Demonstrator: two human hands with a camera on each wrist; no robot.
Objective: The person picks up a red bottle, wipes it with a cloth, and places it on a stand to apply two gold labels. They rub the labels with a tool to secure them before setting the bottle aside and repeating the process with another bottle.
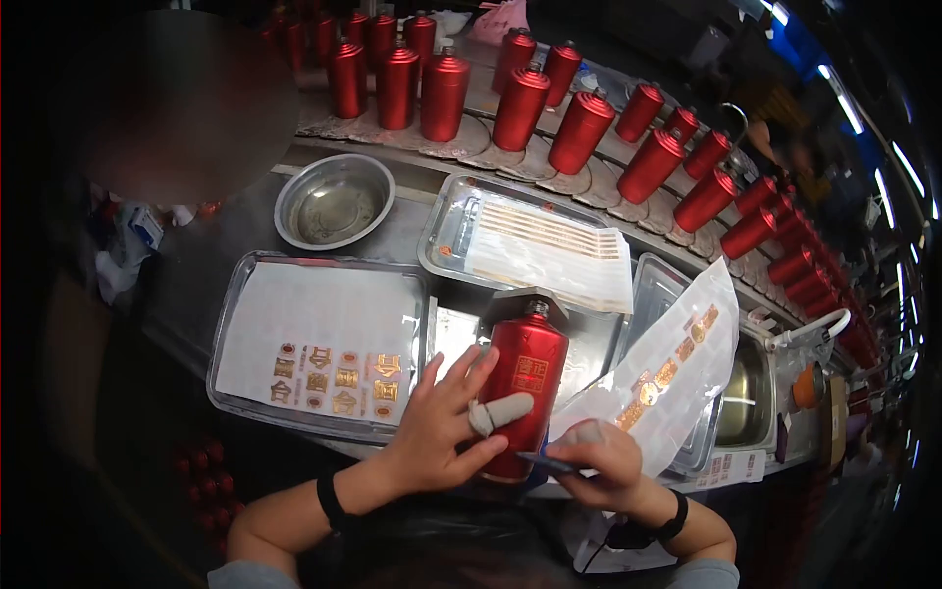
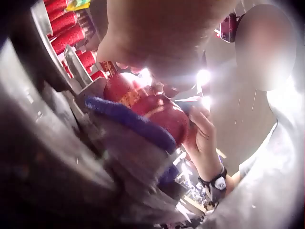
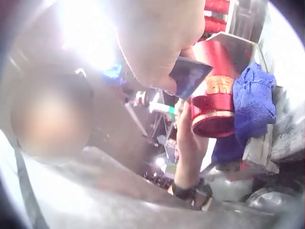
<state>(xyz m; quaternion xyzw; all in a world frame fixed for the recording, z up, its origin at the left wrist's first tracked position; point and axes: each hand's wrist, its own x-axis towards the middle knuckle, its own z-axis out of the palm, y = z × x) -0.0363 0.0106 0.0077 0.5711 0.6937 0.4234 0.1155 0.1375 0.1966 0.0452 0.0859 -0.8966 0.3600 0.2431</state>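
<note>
A shiny red bottle (image 1: 545,348) with a gold label lies tilted in front of me, neck pointing away, on a blue cloth (image 3: 255,93) in a metal holder. My left hand (image 1: 432,427) rests on its left side with fingers spread and mostly straight; a pale fabric cover (image 1: 500,413) wraps one finger. My right hand (image 1: 603,456) pinches a dark, flat, card-like scraper (image 3: 190,74) between thumb and fingers. The scraper's edge is right at the bottle's lower side, near its base. Gold patterned decoration (image 3: 219,85) shows near the base in the right wrist view.
A tray (image 1: 228,368) with gold character stickers lies left, beneath a metal bowl (image 1: 334,201). Behind the bottle, another tray (image 1: 446,221) bears striped sheets. A clear-backed sticker sheet (image 1: 677,363) lies right, near a sink (image 1: 743,402). Red bottles (image 1: 520,108) line a curved conveyor behind.
</note>
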